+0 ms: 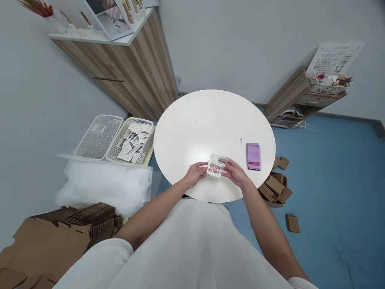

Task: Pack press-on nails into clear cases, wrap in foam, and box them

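Over the near part of the white round table (210, 116), a small clear hinged box of press-on nails (215, 169) is held between both hands. Its lid (219, 158) is raised on the far side, and pinkish oval nails lie in two rows inside. My left hand (196, 174) closes on the box's left edge with thumb and fingers. From the right, my right hand (235, 171) grips the box's right edge and the lid's corner. To the right of that hand a phone with a purple, blurred screen (254, 155) lies on the table.
Two white baskets stand at the left: one with clear plastic cases (98, 136), one with printed cards (132, 142). Clear plastic bags (105, 182) and flattened cardboard boxes (60, 241) lie nearer. Small brown boxes (275, 186) sit on the floor at right. Wooden cabinets (120, 72) flank the wall.
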Available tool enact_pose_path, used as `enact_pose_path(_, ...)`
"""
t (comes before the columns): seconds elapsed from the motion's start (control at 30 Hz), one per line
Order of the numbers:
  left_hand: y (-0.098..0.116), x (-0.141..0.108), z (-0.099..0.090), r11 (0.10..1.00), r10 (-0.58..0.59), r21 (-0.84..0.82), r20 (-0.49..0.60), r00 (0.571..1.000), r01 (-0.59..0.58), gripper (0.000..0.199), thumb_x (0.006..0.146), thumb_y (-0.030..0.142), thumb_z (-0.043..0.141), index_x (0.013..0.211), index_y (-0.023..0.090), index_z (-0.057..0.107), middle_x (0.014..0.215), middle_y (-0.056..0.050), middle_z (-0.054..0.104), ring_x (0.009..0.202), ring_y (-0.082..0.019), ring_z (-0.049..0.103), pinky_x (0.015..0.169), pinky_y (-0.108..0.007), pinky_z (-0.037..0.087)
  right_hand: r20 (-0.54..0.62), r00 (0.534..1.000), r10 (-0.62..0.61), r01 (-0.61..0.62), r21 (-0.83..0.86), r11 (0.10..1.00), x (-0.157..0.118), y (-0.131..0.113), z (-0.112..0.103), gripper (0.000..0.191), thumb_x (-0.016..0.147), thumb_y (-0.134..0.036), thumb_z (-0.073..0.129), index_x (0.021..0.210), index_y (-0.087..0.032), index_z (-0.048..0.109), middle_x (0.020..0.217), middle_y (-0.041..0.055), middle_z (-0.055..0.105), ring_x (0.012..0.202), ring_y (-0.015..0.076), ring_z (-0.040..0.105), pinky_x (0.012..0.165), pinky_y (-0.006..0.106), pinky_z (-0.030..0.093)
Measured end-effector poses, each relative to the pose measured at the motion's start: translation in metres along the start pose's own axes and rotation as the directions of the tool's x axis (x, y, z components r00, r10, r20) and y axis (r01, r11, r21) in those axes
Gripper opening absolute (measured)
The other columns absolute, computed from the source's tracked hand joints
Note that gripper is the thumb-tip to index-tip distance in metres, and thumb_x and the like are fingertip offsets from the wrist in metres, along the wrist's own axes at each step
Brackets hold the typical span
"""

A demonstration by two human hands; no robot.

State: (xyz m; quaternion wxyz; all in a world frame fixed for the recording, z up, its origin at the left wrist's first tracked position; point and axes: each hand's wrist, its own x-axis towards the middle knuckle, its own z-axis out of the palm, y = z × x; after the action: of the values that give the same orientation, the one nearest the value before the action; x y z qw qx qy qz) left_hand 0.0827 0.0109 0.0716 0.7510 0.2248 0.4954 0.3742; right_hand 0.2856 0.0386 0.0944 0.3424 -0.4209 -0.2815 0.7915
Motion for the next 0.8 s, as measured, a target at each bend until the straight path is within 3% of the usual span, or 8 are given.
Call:
enact_pose_path(0.23,-0.002,0.000,0.003,0.998,-0.002,-0.064,-0.039,0.999,0.000,0.041,0.066,0.026,0.071,0.102,0.015,0.057,0.084,-0.006,0.063,0.068,-0.008,0.056,0.068,-0.026,0.044,-0.116,0.993,0.002,-0.007,-0.041,0.999,-0.001,0.011,0.003,0.029,0.066,-0.020,0.059,0.094,-0.022,0.063,0.105,0.0037,0.062,0.099,0.0182,0.057,0.086,0.035,0.047)
enact_pose_path(0.4,-0.008,0.001,0.003,0.995,0.010,-0.103,-0.060,0.998,-0.016,0.040,0.067,0.027,0.070,0.102,0.016,0.057,0.081,-0.005,0.062,0.068,-0.008,0.056,0.068,-0.025,0.046,-0.182,0.980,-0.085,0.091,0.021,0.996,-0.005,0.022,0.007,0.037,0.068,-0.030,0.062,0.104,-0.027,0.056,0.111,0.0019,0.059,0.099,0.0175,0.058,0.085,0.035,0.048)
enact_pose_path(0.53,-0.011,0.001,0.003,0.994,0.028,-0.102,-0.088,0.996,-0.037,0.040,0.067,0.028,0.069,0.103,0.016,0.057,0.082,-0.005,0.062,0.069,-0.008,0.056,0.069,-0.026,0.046,-0.225,0.972,-0.060,0.055,-0.031,0.998,-0.010,0.034,0.012,0.046,0.067,-0.038,0.065,0.109,-0.030,0.049,0.106,0.0014,0.059,0.094,0.0169,0.059,0.080,0.037,0.051)
enact_pose_path(0.7,-0.009,-0.003,0.000,0.998,0.042,-0.049,-0.073,0.996,-0.045,0.038,0.071,0.038,0.064,0.101,0.017,0.058,0.090,-0.007,0.062,0.076,-0.011,0.058,0.073,-0.030,0.047,-0.326,0.941,-0.092,0.064,-0.096,0.993,-0.008,0.044,0.015,0.051,0.060,-0.035,0.070,0.106,-0.026,0.049,0.094,0.0016,0.060,0.089,0.0168,0.060,0.077,0.034,0.053)
enact_pose_path(0.8,-0.006,-0.007,-0.003,0.995,0.047,0.087,-0.082,0.996,-0.040,0.041,0.071,0.043,0.062,0.103,0.018,0.058,0.096,-0.008,0.063,0.083,-0.015,0.059,0.075,-0.031,0.045,-0.341,0.933,-0.113,0.083,-0.101,0.991,-0.005,0.044,0.017,0.051,0.060,-0.033,0.070,0.106,-0.024,0.049,0.093,0.0020,0.060,0.087,0.0171,0.060,0.076,0.035,0.052)
